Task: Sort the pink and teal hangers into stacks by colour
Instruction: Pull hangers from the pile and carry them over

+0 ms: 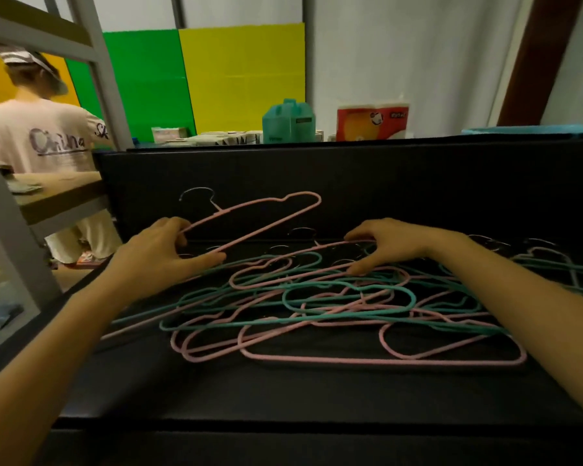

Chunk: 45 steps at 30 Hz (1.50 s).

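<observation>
A tangled heap of pink hangers (367,360) and teal hangers (347,290) lies on the black table (283,398). My left hand (162,253) holds one pink hanger (270,211) by its left end, lifted above the heap with its metal hook pointing up and left. My right hand (391,245) is at the heap's back, with fingers and thumb pinching another pink hanger (317,275) that lies on top of the pile. A few more teal and pale hangers (552,264) lie at the far right.
A black upright panel (350,183) closes the table's back. Behind it stand a teal jug (288,121), a red tissue pack (372,121) and small boxes. A grey metal shelf frame (105,79) stands at the left; a person in a pink shirt (44,136) is beyond it.
</observation>
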{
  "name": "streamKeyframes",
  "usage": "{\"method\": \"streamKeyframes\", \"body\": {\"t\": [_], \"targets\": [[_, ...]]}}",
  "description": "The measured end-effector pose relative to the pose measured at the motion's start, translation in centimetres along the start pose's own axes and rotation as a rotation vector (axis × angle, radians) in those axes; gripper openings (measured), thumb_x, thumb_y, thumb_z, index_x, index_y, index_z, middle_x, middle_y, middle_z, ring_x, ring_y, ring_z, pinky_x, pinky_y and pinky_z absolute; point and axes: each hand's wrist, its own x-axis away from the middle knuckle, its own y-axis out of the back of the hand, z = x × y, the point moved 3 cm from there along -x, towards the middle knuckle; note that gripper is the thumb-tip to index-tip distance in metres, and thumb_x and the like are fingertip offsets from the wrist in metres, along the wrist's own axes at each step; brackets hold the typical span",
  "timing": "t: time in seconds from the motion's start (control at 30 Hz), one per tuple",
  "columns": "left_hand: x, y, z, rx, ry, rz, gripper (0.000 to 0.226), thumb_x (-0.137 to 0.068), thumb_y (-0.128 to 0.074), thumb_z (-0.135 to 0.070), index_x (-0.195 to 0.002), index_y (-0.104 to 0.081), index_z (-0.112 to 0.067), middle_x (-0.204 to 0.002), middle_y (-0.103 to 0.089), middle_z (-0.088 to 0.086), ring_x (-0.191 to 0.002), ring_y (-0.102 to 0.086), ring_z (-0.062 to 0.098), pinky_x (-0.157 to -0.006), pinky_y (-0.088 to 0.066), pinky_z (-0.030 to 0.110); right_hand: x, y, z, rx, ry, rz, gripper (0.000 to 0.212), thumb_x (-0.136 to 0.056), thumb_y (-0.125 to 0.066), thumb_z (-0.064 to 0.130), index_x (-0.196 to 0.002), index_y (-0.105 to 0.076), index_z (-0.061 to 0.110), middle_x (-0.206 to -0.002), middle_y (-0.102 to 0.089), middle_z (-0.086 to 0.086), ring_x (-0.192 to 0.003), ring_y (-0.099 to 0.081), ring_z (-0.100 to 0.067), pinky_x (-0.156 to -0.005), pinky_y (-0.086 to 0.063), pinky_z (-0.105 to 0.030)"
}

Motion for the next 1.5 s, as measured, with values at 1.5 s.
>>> {"method": "streamKeyframes", "body": {"t": [1.5], "targets": [[11.8, -16.9, -50.4, 0.292, -0.602, 0.236, 0.083, -0.074, -0.056, -0.062, -0.136, -0.036, -0.012, -0.132, -0.041, 0.007, -0.115, -0.048, 0.022, -0.092, -0.046, 0.039, 59.0, 2.8, -31.8, -0.07, -0.853, -0.712, 0.123, -0.019, -0.055, 0.093, -0.12, -0.061, 0.021, -0.116, -0.058, 0.002, -0.101, -0.059, -0.015, -0.083, -0.05, -0.032]]}}
